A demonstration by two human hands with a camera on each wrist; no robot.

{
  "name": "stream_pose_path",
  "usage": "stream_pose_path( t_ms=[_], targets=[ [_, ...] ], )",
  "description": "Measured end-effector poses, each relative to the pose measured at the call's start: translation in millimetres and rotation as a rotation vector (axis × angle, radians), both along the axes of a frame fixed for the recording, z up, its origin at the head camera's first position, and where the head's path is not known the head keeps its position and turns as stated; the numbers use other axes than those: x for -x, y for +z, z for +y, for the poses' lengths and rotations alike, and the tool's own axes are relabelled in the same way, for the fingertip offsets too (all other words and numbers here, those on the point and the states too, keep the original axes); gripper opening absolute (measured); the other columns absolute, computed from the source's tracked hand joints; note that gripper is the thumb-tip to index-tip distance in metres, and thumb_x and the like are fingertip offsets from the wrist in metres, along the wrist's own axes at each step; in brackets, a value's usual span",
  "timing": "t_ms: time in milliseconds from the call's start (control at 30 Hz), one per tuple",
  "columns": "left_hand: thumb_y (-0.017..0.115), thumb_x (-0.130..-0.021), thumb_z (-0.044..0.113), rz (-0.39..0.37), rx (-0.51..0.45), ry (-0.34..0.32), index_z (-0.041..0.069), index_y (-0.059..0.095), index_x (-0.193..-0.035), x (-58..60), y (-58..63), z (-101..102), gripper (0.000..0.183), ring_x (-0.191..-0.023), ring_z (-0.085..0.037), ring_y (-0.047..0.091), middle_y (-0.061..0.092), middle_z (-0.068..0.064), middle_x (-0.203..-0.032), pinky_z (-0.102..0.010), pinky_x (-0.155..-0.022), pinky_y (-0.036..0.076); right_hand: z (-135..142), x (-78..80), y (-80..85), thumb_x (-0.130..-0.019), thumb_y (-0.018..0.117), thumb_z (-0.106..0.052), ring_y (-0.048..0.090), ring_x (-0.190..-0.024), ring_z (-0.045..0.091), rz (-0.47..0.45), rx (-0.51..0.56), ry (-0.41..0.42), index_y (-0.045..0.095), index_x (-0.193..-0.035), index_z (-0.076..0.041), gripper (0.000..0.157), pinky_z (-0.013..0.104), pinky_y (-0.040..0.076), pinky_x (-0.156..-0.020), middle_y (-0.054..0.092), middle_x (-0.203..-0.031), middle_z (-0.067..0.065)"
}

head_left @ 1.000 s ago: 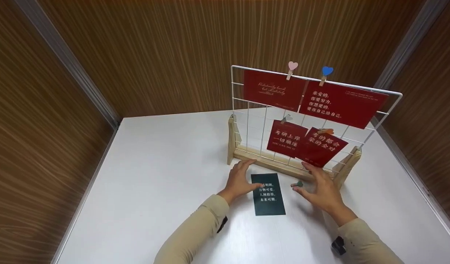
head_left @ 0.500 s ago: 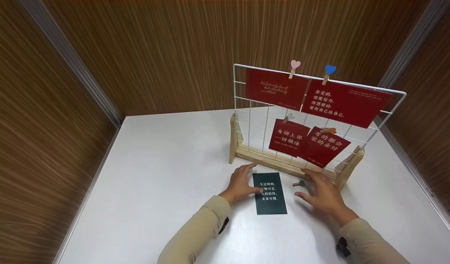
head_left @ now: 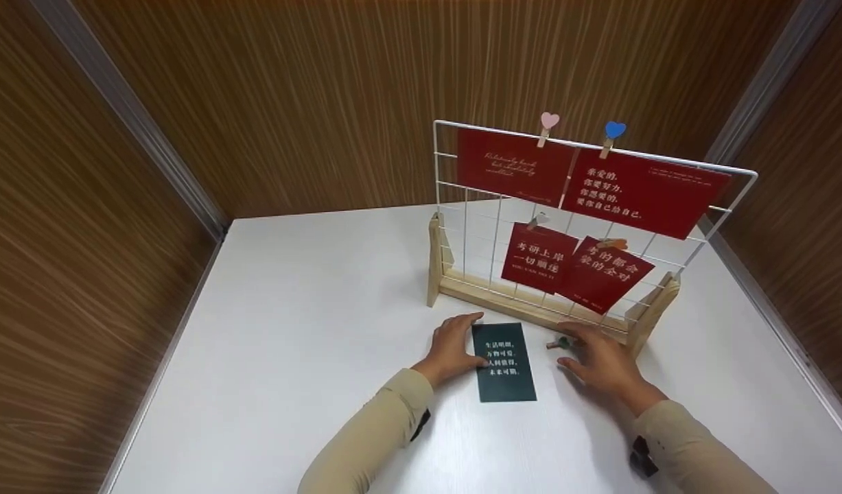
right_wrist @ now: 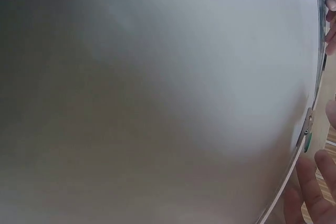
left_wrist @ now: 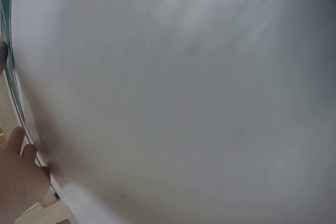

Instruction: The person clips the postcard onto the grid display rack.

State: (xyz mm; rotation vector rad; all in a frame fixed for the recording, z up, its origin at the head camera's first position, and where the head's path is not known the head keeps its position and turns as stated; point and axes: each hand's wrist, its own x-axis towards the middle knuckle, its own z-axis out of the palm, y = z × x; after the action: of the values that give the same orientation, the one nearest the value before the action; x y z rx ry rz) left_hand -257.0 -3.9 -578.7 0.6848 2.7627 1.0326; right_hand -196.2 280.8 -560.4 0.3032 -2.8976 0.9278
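Note:
A dark green card (head_left: 507,384) with white writing lies on the white table. My left hand (head_left: 453,348) is at its left side, thumb tip over the left edge and forefinger by the upper left corner, fingers spread apart. To the right of the card lies a small wooden clip (head_left: 555,345) with a green end. Arched around that clip is my right hand (head_left: 604,360), forefinger just beyond it and thumb on the near side, with a gap between them. In the right wrist view the clip (right_wrist: 308,124) sits by the fingers (right_wrist: 310,187).
Behind the hands stands a white wire grid (head_left: 497,233) on a wooden base (head_left: 462,288). Red cards (head_left: 510,168) hang on it from clips with pink (head_left: 549,121), blue (head_left: 614,130), white and orange ends. Wood-grain panels (head_left: 324,103) enclose the white table (head_left: 290,309).
My left forefinger has drawn back toward the card's upper corner, and the thumb has slid down along its left edge. My right hand has shifted slightly over the clip's green end.

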Motion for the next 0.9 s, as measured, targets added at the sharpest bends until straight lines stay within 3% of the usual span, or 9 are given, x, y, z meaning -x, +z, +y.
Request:
stream_pose_path(
  t_ms=[200,400,633,900],
  targets=[
    [0.086,-0.069,0.026,0.007,0.008,-0.002,0.016,0.043,-0.142,-1.2,-0.2,-1.7,0.085,-0.13,-0.024,0.037,0.047,-0.003,-0.14,-0.042,-0.107,0.026,-0.8,6.4,-1.5,-0.077,0.08,-0.016,0.054,-0.105,0.03,-0.028,0.004,-0.015,0.055,-0.13,-0.014,0.058,0.056,0.037,-0.099,0.06,-0.119,0.008],
    [0.085,-0.07,0.025,0.03,0.006,-0.027,0.013,0.043,-0.141,-2.8,-0.4,-5.0,0.084,-0.13,-0.024,0.037,0.048,-0.004,-0.138,-0.041,-0.106,0.027,0.8,11.2,-3.9,-0.077,0.078,-0.011,0.057,-0.096,0.025,-0.037,0.048,-0.005,0.059,-0.125,-0.017,0.052,0.051,0.045,-0.093,0.061,-0.112,0.005],
    [0.084,-0.071,0.025,0.022,0.015,-0.038,0.012,0.043,-0.142,-3.0,-0.7,-7.4,0.083,-0.131,-0.025,0.036,0.048,-0.005,-0.139,-0.041,-0.107,0.026,0.0,13.2,-7.0,-0.077,0.076,-0.002,0.058,-0.091,0.024,-0.028,0.11,0.011,0.063,-0.12,-0.012,0.045,0.047,0.048,-0.087,0.063,-0.106,0.006],
    [0.084,-0.069,0.025,0.038,0.023,-0.043,0.012,0.044,-0.141,-3.8,-0.5,-9.0,0.083,-0.129,-0.025,0.038,0.049,-0.006,-0.137,-0.041,-0.106,0.028,-8.7,16.7,-11.8,-0.08,0.074,-0.002,0.055,-0.085,0.023,-0.105,0.121,0.002,0.067,-0.114,-0.008,0.036,0.042,0.048,-0.08,0.065,-0.104,0.005]
  ],
)
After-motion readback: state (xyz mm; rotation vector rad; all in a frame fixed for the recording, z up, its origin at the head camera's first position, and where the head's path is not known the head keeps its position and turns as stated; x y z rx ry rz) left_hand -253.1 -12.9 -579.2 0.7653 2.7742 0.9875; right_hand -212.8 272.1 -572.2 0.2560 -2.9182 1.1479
